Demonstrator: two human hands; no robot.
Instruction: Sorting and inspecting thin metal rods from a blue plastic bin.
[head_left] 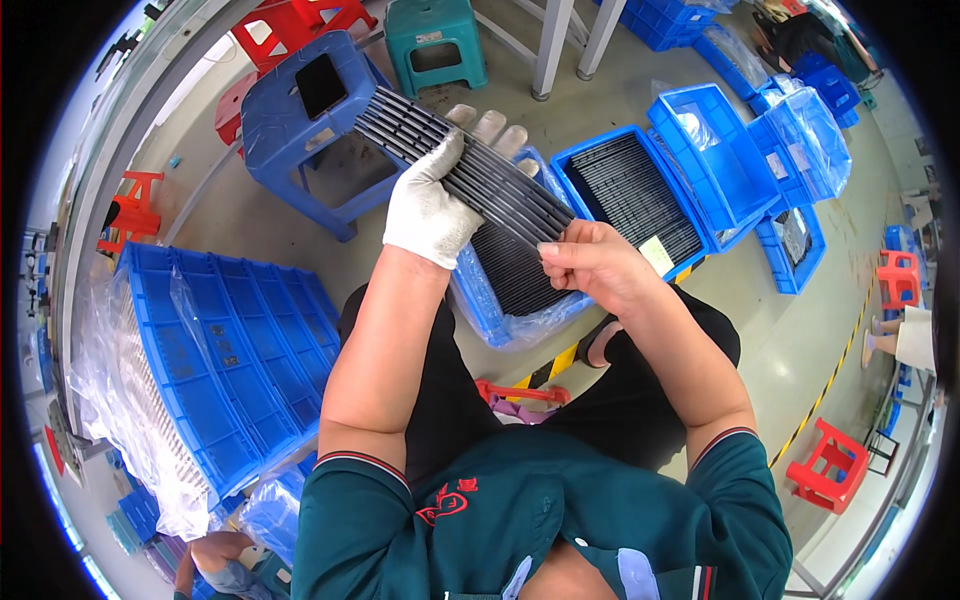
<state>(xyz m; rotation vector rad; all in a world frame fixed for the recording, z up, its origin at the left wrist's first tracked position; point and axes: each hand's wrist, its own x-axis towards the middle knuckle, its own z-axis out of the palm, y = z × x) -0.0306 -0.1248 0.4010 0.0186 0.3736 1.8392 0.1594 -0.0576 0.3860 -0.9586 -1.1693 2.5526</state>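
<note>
Across my lap I hold a flat row of several thin black rods (505, 187), slanting from upper left to lower right. My left hand (430, 212), in a white glove, is closed round the middle of the row, thumb on top and fingertips showing beyond the far side. Bare, my right hand (600, 268) pinches the near right end between thumb and fingers. Below the held rods stands a plastic-lined blue bin (484, 312) filled with similar dark rods, partly hidden by them. Just right of it, another blue bin (715, 238) holds rows of dark rods, with a pale yellow note (656, 256) at its near corner.
Left of my legs stands a stack of blue crates (235, 350) with clear plastic hanging off it. A blue stool (270, 130) carrying a dark phone-like slab (320, 86) is ahead left, beside a green stool (435, 45). Further blue bins (715, 165) crowd the right.
</note>
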